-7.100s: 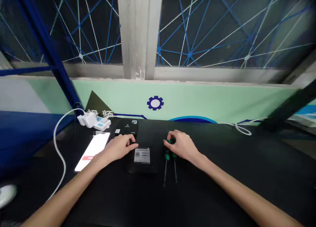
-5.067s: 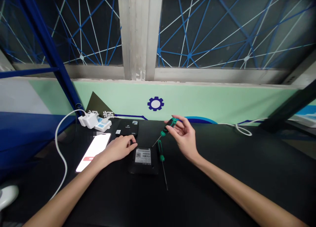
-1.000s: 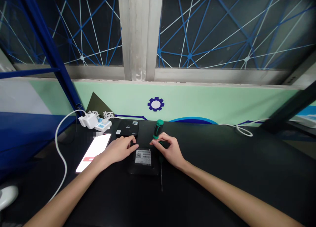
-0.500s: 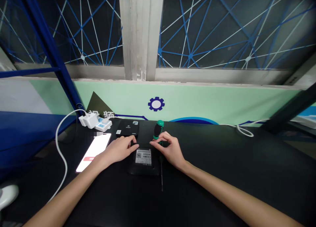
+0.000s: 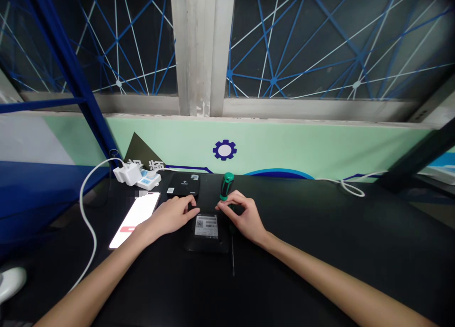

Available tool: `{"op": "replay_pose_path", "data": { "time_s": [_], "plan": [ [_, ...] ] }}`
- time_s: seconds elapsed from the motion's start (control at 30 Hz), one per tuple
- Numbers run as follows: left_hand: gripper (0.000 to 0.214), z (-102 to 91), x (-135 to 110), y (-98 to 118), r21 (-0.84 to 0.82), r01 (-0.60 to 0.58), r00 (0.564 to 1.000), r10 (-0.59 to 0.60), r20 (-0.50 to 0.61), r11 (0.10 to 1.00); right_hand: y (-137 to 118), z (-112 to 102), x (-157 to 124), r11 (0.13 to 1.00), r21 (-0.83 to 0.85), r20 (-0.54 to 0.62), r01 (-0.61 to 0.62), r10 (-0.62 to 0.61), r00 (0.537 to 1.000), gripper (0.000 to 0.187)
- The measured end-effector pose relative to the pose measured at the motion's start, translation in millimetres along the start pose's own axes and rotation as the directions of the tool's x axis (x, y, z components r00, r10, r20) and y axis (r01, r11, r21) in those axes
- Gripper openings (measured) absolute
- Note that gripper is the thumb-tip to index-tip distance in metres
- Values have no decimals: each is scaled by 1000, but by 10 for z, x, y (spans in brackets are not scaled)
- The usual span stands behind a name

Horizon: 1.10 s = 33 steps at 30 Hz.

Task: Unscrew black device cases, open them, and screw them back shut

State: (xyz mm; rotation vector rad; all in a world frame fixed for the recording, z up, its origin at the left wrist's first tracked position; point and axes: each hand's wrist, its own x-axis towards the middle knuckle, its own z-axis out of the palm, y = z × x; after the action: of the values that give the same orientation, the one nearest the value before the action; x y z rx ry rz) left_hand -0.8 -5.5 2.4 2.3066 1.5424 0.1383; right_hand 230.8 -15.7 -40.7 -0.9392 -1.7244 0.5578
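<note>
Screwdriver (image 5: pixel 226 190) now lifted upright at black case (image 5: pixel 208 245) edge: light, stiff, best taken below green handle (image 5: pixel 228 178). My right hand (image 5: pixel 247 218) fingers pinched on it; left hand (image 5: pixel 172 216) fingers together, resting on case.

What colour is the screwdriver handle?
The screwdriver handle is green and black; it shows best in the head view.

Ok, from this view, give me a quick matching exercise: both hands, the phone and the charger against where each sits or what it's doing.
Things: 1 right hand; 2 left hand; 3 smartphone; 4 white charger.

Places and states: A lying lit on the black desk; B at the desk's far edge, white cable attached; C pinching an upright green-handled screwdriver; D fingertips by a labelled black device.

Pairs: 1C, 2D, 3A, 4B.
</note>
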Motion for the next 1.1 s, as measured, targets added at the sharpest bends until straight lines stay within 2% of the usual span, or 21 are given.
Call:
{"op": "replay_pose_path", "data": {
  "time_s": [0.33, 0.6, 0.87, 1.1],
  "plan": [
    [34, 5, 1, -15, -10, -5, 1000, 5, 2, 1000, 20, 11, 3, 999, -24, -17, 23, -24, 1000, 23],
    [34, 18, 1, -27, -4, -6, 1000, 6, -5, 1000, 74, 15, 10, 998, 34, -41, -55, 56, 998, 25],
    [36, 2, -5, -10, -3, -2, 1000, 2, 3, 1000, 20, 5, 10, 999, 38, 0, -26, 26, 1000, 21],
    [33, 9, 4, -17, -17, -7, 1000, 7, -1, 1000, 7, 2, 5, 1000, 20, -10, 14, -13, 1000, 22]
  ]
}}
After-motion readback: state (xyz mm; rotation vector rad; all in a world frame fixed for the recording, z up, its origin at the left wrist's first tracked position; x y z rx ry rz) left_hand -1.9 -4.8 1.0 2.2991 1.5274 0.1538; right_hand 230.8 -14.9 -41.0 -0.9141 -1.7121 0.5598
